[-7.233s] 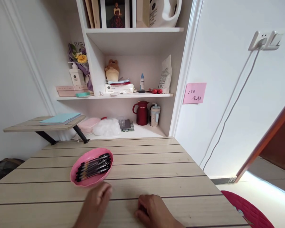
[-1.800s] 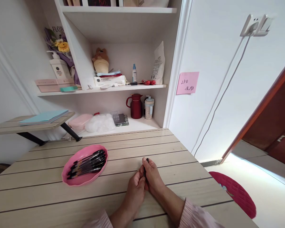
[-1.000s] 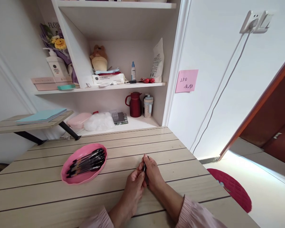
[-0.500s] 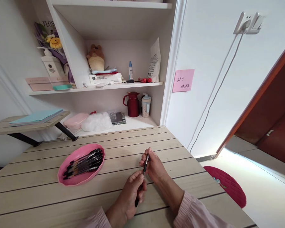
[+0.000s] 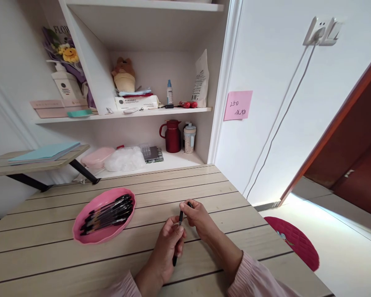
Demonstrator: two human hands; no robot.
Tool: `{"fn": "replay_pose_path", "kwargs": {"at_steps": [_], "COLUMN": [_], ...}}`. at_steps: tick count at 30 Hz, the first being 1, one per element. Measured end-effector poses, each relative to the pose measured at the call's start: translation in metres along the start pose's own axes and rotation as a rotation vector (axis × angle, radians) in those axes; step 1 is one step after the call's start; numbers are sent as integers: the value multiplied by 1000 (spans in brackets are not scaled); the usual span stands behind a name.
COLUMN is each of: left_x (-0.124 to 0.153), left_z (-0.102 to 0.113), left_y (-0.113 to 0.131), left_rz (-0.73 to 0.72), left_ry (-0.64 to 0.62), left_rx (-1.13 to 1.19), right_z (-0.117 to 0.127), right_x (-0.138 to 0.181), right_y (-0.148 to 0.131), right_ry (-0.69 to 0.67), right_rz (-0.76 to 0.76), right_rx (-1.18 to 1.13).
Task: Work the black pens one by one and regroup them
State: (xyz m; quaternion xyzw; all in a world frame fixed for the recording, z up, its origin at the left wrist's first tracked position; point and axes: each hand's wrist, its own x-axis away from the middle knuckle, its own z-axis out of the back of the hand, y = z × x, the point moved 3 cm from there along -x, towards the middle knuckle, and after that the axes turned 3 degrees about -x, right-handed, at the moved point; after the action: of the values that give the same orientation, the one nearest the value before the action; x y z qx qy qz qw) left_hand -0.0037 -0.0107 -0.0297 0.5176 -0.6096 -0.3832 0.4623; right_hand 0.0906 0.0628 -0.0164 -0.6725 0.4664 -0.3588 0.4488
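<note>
My left hand (image 5: 168, 247) is wrapped round a slim black pen (image 5: 181, 218), whose lower end pokes out below the fingers. My right hand (image 5: 196, 216) is closed at the pen's upper end, thumb and fingertips pinched there. A short black piece (image 5: 189, 204) shows between the right fingers, at a different slant from the pen; whether it is a separate part I cannot tell. Left of both hands, a pink oval tray (image 5: 77, 229) holds several black pens (image 5: 111, 212) lying side by side.
Both hands are over the wood-slat table (image 5: 154, 187). Behind it a white shelf unit holds a red jug (image 5: 173, 137), a tumbler (image 5: 189, 139) and a clear plastic bag (image 5: 125, 159). A small raised stand (image 5: 77, 153) bears blue paper. To the right is a red stool (image 5: 293, 241).
My right thumb and fingers have shifted left and closed on the pen's upper end. My left hand has moved slightly left with the pen. The silvery clip seen before no longer shows.
</note>
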Motion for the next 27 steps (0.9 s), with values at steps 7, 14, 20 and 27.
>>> {"fn": "replay_pose_path", "kwargs": {"at_steps": [7, 14, 20, 27], "left_x": [0, -1, -2, -2], "left_z": [1, 0, 2, 1], "left_y": [-3, -2, -3, -3], "left_rz": [27, 14, 22, 33], "left_ry": [-29, -30, -22, -19], "left_rx": [-18, -15, -20, -24], "right_z": [2, 1, 1, 0], "right_x": [1, 1, 0, 0], "right_y": [1, 2, 3, 3], "right_ry": [25, 33, 0, -3], "right_rz": [13, -62, -62, -51], "right_rx": [4, -45, -27, -33]}}
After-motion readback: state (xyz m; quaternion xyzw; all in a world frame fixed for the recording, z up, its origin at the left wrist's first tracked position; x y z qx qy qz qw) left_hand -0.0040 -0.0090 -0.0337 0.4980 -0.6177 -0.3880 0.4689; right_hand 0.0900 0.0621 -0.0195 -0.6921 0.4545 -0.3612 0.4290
